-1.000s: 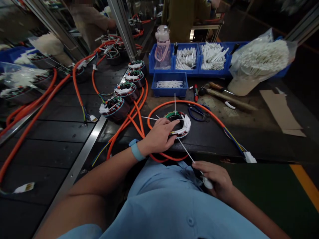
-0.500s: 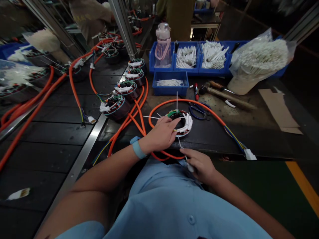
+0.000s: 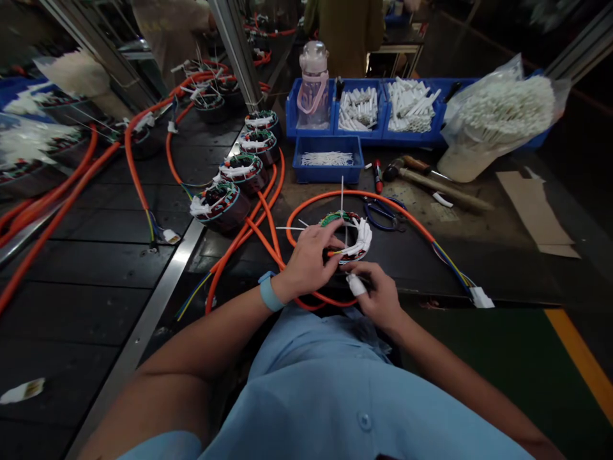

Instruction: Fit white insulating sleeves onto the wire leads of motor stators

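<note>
Your right hand (image 3: 378, 295) has come up from your lap to the stator (image 3: 345, 236), now just at its near rim, fingers pinched on a small white piece (image 3: 355, 285); a second ago it was pulling a cable tie taut well clear of the winding. Looks like that tie is cinched. Your left hand (image 3: 311, 259) stays pressed on the stator's left side, fingers curled over the winding. Stator sits near the worktop's front edge, inside the orange cable (image 3: 383, 203) loop, scissors (image 3: 383, 214) just behind.

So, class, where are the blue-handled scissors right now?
In the head view, the scissors lie on the bench inside the orange cable loop, right of the motor coil.
</note>
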The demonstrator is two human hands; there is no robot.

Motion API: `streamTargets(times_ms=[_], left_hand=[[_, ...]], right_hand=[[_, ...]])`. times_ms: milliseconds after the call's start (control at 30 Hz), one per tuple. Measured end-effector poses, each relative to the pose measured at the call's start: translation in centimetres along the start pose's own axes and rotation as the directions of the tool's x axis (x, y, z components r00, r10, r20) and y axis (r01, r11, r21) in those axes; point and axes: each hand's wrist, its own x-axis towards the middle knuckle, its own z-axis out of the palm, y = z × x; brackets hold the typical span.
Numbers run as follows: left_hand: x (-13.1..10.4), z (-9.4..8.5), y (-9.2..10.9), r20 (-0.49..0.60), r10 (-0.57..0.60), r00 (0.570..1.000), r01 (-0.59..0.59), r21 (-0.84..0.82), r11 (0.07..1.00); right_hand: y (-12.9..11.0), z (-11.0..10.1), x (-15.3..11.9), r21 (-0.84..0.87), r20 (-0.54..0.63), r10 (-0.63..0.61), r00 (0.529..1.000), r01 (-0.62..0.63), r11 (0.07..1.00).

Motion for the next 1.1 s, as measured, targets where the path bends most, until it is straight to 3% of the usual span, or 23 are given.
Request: streamTargets(times_ms=[67, 133, 300, 567, 667, 733, 833, 900, 933, 1000, 1100], left_hand=[[-0.3, 0.2, -0.2, -0.035, 0.040, 0.999, -0.040, 0.012, 0.999], [-0.5, 0.3, -0.4, -0.045, 0.101, 0.994, -0.098, 0.063, 0.993], [-0.6, 0.4, -0.7, -0.073, 0.178, 0.981, -0.166, 0.143, 0.976], [-0.4, 0.4, -0.8, -0.055, 0.166, 0.985, -0.157, 0.142, 0.977], [-0.3, 0.3, -0.8, -0.051, 0.198, 0.979, -0.190, 0.130, 0.973], [-0.3, 0.3, -0.8, -0.057, 0.213, 0.975, -0.205, 0.128, 0.970], [-0.5, 0.3, -0.7, -0.059, 0.194, 0.979, -0.185, 0.133, 0.974], [-0.5, 0.2, -0.6, -0.040, 0.166, 0.985, -0.160, 0.126, 0.979], [-0.5, 0.2, -0.5, -0.022, 0.151, 0.988, -0.147, 0.119, 0.982], [-0.3, -0.1, -0.3, 0.026, 0.106, 0.994, -0.108, 0.124, 0.986], [0.1, -0.7, 0.1, 0.129, 0.037, 0.991, -0.065, 0.215, 0.974]], right_hand=[[-0.2, 0.3, 0.7, 0.193, -0.062, 0.183, 0.981, -0.168, 0.967], [-0.5, 0.3, 1.0, 0.335, -0.041, 0.283, 0.958, -0.254, 0.907], [-0.7, 0.1, 0.3, 0.461, 0.005, 0.308, 0.951, -0.275, 0.843], [-0.4, 0.7, 1.0, 0.390, -0.042, 0.387, 0.921, -0.342, 0.855], [-0.6, 1.1, 1.9, 0.268, -0.139, 0.457, 0.879, -0.411, 0.872], [-0.8, 0.9, 2.3, 0.143, -0.176, 0.433, 0.884, -0.413, 0.900], [-1.3, -0.2, 2.9, -0.278, -0.112, 0.161, 0.980, -0.187, 0.942], [-1.7, -1.3, 3.8, -0.595, 0.055, -0.087, 0.995, 0.103, 0.797], [-1.9, -1.8, 4.2, -0.683, 0.153, -0.193, 0.969, 0.245, 0.688], [-2.3, -2.5, 5.0, -0.711, 0.333, -0.353, 0.874, 0.479, 0.515], [-2.8, -3.0, 5.6, -0.570, 0.489, -0.538, 0.687, 0.718, 0.399]])
